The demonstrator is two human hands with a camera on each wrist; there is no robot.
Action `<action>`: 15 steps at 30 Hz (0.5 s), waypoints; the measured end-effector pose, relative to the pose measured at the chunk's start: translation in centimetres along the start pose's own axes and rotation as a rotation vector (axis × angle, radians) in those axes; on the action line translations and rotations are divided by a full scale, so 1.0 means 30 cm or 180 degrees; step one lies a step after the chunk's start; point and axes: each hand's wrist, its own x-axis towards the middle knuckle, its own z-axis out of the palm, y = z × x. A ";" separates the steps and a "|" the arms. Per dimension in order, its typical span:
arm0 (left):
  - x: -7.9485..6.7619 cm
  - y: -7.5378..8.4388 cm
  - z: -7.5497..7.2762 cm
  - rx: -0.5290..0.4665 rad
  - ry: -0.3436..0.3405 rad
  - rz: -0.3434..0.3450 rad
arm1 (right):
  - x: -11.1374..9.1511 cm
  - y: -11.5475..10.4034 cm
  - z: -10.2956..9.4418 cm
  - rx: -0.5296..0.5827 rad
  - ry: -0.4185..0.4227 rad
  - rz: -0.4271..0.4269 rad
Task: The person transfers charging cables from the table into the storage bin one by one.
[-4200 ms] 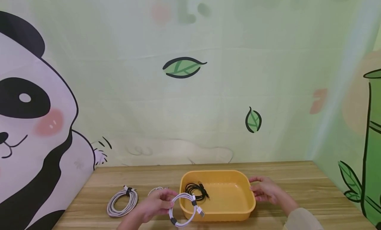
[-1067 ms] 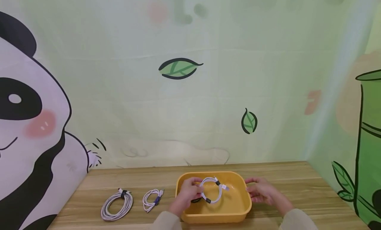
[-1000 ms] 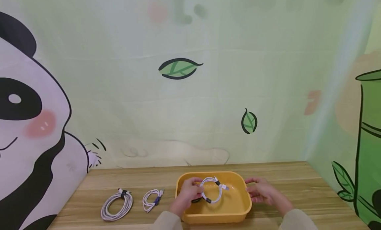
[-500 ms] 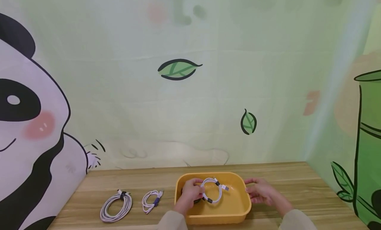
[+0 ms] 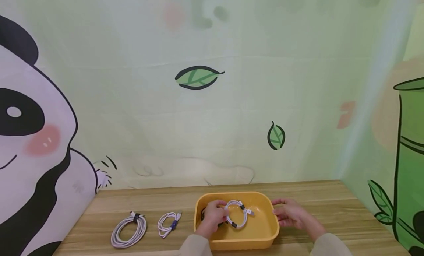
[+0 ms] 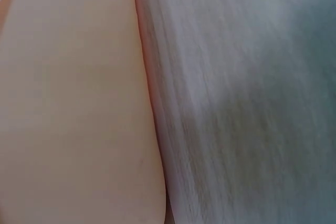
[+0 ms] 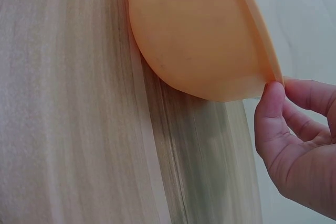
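Holding white cable, the left hand has moved over the tray.

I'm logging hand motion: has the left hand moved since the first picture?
Yes, rightward: below the upper leaf, the left hand passed from left end to right.

I'm at a staged-looking corner; home or studio, I can't tell. A cartoon backdrop with a panda surrounds my wood-grain table.
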 end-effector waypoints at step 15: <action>0.007 -0.020 0.008 0.0077 0.0022 0.0049 | -0.003 -0.001 0.004 0.0001 0.0031 0.0000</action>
